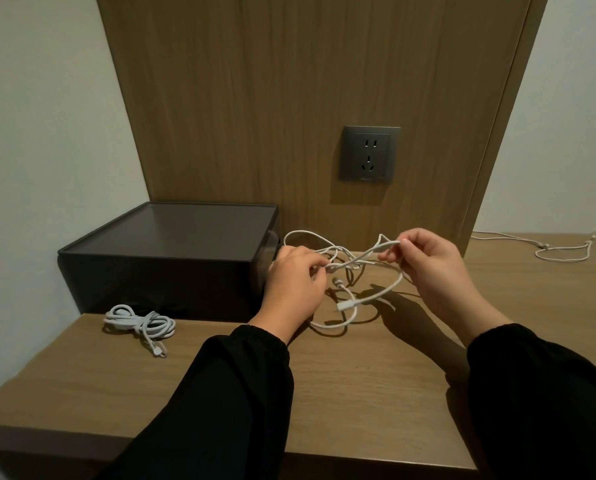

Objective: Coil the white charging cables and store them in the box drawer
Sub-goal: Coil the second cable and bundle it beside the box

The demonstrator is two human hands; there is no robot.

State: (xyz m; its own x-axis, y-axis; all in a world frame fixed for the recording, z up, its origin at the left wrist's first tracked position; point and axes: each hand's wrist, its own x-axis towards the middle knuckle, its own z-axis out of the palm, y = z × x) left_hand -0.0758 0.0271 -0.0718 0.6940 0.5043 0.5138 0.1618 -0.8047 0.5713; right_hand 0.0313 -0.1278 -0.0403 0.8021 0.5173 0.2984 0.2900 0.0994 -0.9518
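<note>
At the lower left of the frame, one white cable (140, 323) is lying already bundled on the desk (358, 393), just in front of the black box (168, 251). The box is sitting at centre left against the wall, and I cannot tell from here whether its drawer is open.

Just right of the box, the left hand (294, 282) is curling its fingers and pinching a strand of the loose cable (388, 289). That cable is sprawling in untidy loops at the middle of the frame, partly lifted and partly trailing on the desk.

The right hand (431, 265) is pinching another stretch between thumb and forefinger, slightly higher in the picture. The held span is running from lower left up to the right between the two hands, with the slack and one plug end hanging below. Coiling probably calls for gathering that slack toward the left hand, which is nearer.

At the far right, another white lead (563, 252) is lying uncoiled.
</note>
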